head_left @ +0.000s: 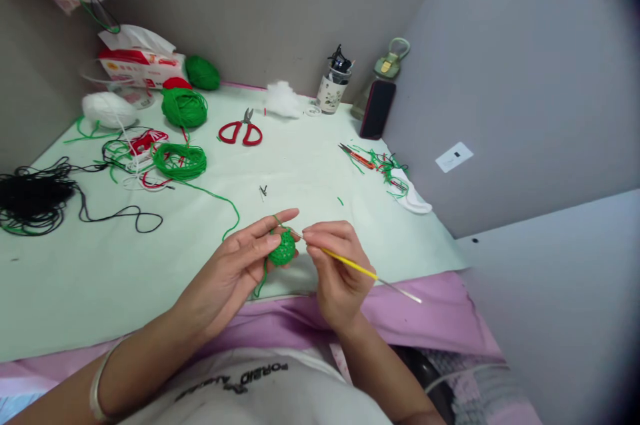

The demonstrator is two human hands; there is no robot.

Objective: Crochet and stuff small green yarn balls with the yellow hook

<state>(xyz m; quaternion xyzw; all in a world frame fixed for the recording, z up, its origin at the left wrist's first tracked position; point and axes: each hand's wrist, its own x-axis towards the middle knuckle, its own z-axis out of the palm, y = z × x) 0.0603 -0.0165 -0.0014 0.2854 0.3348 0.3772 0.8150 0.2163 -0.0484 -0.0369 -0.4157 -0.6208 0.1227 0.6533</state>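
Observation:
My left hand (245, 252) pinches a small round green crochet piece (283, 248) between thumb and fingers, above the table's front edge. A green strand runs over my left index finger and back to the green yarn coil (181, 161); a short tail hangs below the piece. In my right hand (340, 265) is a crochet hook (350, 264) with a yellow grip, held like a pencil. Its metal tip meets the upper right edge of the crochet piece; whether it sits inside a stitch is too small to tell. The hook's other metal end points down to the right.
Red-handled scissors (241, 132), white stuffing (283, 100) and a pen cup (333, 88) stand or lie toward the back. Black yarn (35, 195) and white yarn (109, 109) are at left. A phone (379, 109) leans at right, near orange snips (356, 156) and thread scraps.

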